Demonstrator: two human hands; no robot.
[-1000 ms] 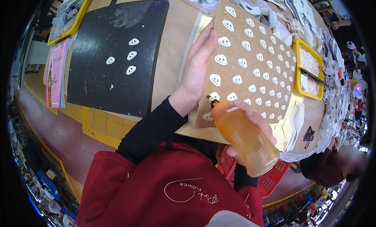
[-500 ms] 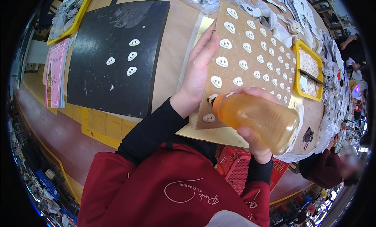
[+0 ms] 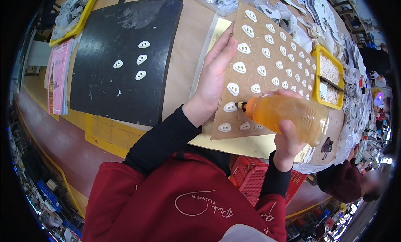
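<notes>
My left hand [image 3: 209, 83] grips the left edge of a brown board [image 3: 244, 86] that is covered with rows of small white rounded-triangular pieces, each with two holes. The board looks tilted up off the table. Closed around a clear squeeze bottle [image 3: 288, 112] of amber liquid, my right hand [image 3: 288, 143] holds it on its side above the board. The bottle's dark, narrow nozzle [image 3: 241, 105] points left, right beside a white piece [image 3: 229, 107] near the board's lower left. Whether the tip touches that piece, I cannot tell. My right fingers are partly hidden behind the bottle.
To the left lies a black slab [image 3: 121, 62] with several white pieces on it. A pink booklet [image 3: 58, 75] is beyond it. On the right, a yellow tray [image 3: 341, 75] holds many white pieces and a dark strip. Plastic-wrapped stacks line the far right; a red crate [image 3: 250, 179] stands below the table.
The bottle has moved right and slightly up, its nozzle going from on top of a white piece to that piece's right side. The board has shifted slightly right with my left hand.
</notes>
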